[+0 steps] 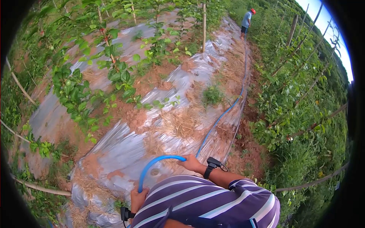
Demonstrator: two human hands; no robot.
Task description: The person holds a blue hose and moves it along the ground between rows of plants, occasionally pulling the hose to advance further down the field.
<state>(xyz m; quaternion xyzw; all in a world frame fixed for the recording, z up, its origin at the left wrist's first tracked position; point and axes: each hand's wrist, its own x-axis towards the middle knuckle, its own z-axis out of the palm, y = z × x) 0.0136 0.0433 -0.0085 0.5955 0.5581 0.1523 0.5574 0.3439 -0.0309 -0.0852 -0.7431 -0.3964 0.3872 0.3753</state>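
A blue hose (156,160) bends in an arch between my two hands, in front of my striped shirt. My right hand (191,163) is closed around the hose at the right end of the arch. Lower and to the left, my left hand (138,198) grips it where the arch comes down. Black devices are strapped to both wrists. Beyond my right hand the hose runs along the ground up the path, toward a person in a red cap farther off. Behind my left hand its course is mostly hidden by my body.
Silvery plastic sheeting (118,146) covers the ground, with dry straw (180,122) and soil on it. Leafy young plants (78,91) and a wooden stake (203,28) stand on the left. Dense bushes (296,114) line the right side. A person (246,22) stands far up the path.
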